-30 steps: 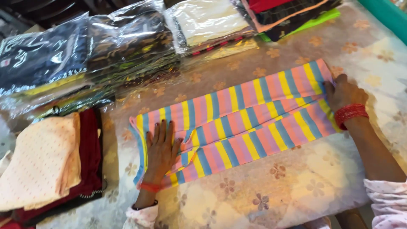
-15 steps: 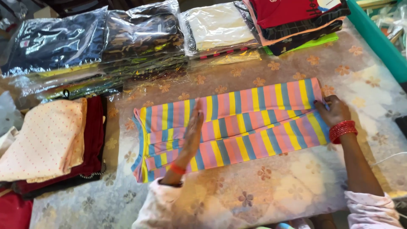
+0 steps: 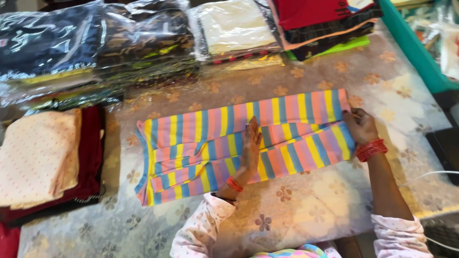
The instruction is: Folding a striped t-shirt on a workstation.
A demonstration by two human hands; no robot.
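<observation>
A folded garment with pink, yellow and blue stripes (image 3: 201,138) lies flat across the flower-patterned table cover (image 3: 311,210). My left hand (image 3: 250,149) rests edge-on across the middle of the garment, fingers straight and together, pressing down. My right hand (image 3: 359,125) pinches the garment's right end between its fingers. Red bangles circle both wrists.
Stacks of clothes in clear plastic bags (image 3: 95,43) line the far edge. More folded clothes, red, dark and green (image 3: 325,24), sit at the back right. A cream dotted cloth on maroon fabric (image 3: 38,157) lies at the left. A teal bin (image 3: 420,52) stands at the right.
My left hand has moved right from the garment's left end to its middle and turned on edge. My right hand stays on the right end. The camera has shifted.
</observation>
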